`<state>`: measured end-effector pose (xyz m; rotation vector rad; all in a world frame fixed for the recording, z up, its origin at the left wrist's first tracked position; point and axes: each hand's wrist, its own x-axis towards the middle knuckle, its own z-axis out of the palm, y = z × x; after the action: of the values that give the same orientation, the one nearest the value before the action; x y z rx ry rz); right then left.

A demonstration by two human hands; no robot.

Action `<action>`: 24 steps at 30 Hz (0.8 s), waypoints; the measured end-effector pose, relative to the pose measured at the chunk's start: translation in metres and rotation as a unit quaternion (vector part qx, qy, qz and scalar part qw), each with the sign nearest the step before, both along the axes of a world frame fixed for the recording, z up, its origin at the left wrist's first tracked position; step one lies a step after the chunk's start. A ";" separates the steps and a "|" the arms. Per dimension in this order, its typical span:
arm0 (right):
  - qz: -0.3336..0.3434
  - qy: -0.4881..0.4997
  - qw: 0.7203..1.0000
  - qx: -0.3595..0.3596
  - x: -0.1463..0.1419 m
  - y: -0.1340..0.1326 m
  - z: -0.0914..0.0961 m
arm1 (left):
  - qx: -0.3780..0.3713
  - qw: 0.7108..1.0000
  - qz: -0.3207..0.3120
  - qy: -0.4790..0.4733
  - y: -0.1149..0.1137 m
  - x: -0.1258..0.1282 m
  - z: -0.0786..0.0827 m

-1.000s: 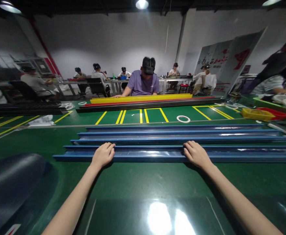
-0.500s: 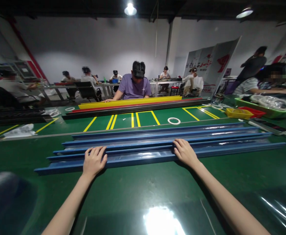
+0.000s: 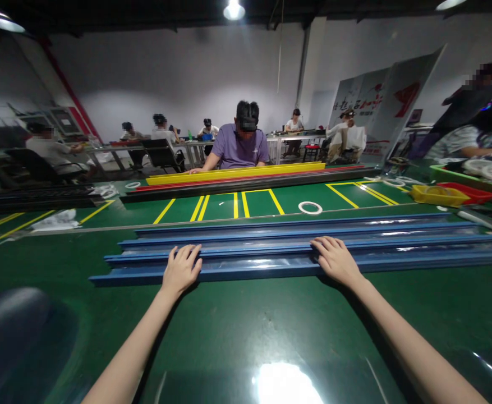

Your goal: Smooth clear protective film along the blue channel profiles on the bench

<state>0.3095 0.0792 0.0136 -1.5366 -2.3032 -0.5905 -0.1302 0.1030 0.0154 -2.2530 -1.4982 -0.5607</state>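
Long blue channel strips (image 3: 254, 266) lie side by side across the green table, their raised edges running left to right. My left hand (image 3: 181, 270) lies over the left part of the nearest strip, fingers bent across its far edge and thumb at the near side. Further right, my right hand (image 3: 336, 259) spans that same strip, with fingertips at the far edge and thumb inside the trough. The undersides of both hands are hidden. Behind the nearest strip, another blue channel (image 3: 246, 244) rests close against it.
Beyond a seam lie a yellow strip (image 3: 233, 173), a red strip and black strips (image 3: 249, 187), with a person in a purple shirt (image 3: 239, 147) behind them. A white ring (image 3: 310, 208) sits on the taped green surface. Yellow (image 3: 439, 196) and red trays stand at right.
The nearest blue strip now sits closer against the one behind it, both my hands still on it. The view has turned slightly left, so everything appears shifted right.
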 end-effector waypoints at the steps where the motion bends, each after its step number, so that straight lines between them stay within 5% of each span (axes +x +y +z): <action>1: -0.001 -0.001 1.000 0.000 0.001 0.000 0.000 | -0.003 1.000 0.004 -0.002 0.000 0.001 0.000; 12: -0.009 -0.007 1.000 -0.001 0.008 0.009 -0.001 | 0.023 0.999 0.027 -0.011 0.005 0.003 0.001; 24: -0.026 0.003 1.000 0.003 0.004 0.027 0.001 | 0.006 0.999 0.037 -0.012 0.035 0.002 0.002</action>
<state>0.3139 0.1063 0.0143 -1.5977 -2.2621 -0.6049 -0.1278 0.1384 0.0169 -2.1790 -1.5782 -0.5739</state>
